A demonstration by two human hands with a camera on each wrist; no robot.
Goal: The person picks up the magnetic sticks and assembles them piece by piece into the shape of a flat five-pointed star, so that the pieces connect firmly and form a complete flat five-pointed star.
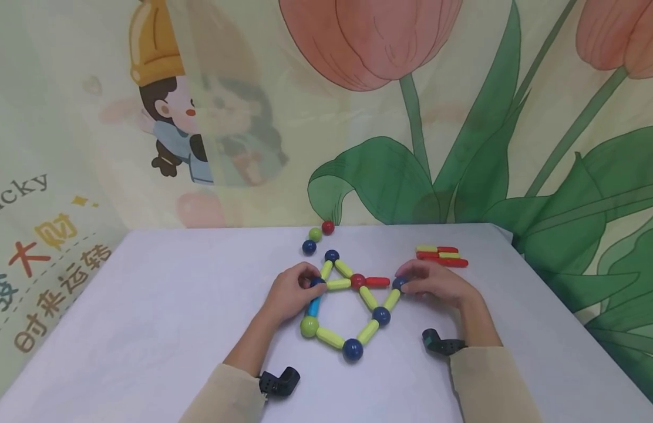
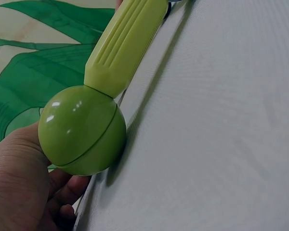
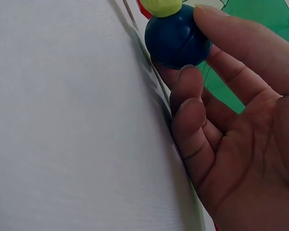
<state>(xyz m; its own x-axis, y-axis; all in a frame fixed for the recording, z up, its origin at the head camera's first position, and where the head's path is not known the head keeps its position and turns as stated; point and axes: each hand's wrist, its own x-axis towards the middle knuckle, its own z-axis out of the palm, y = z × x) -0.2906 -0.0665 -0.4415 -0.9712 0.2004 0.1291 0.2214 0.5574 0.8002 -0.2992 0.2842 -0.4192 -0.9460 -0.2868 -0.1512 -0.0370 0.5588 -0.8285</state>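
Note:
A flat frame of balls and rods lies on the table. The left hand (image 1: pixel 292 294) grips the blue ball (image 1: pixel 318 283) at the frame's left corner, above a blue rod (image 1: pixel 313 306) and a green ball (image 1: pixel 309 326). At the right corner the right hand (image 1: pixel 434 283) pinches another blue ball (image 1: pixel 400 285) between thumb and fingers, a yellow-green rod (image 1: pixel 392 301) joined to it. A red rod (image 1: pixel 378 282) extends from the red ball (image 1: pixel 358 281) toward that ball; its right end stands apart from it. The left wrist view shows the green ball (image 2: pixel 82 130) beside the left hand (image 2: pixel 19 178).
Loose blue (image 1: pixel 309 247), green (image 1: pixel 315 234) and red (image 1: pixel 328 227) balls lie near the table's back edge. Several red and yellow-green rods (image 1: pixel 441 256) lie behind the right hand. A printed cloth (image 1: pixel 252 200) hangs behind the table.

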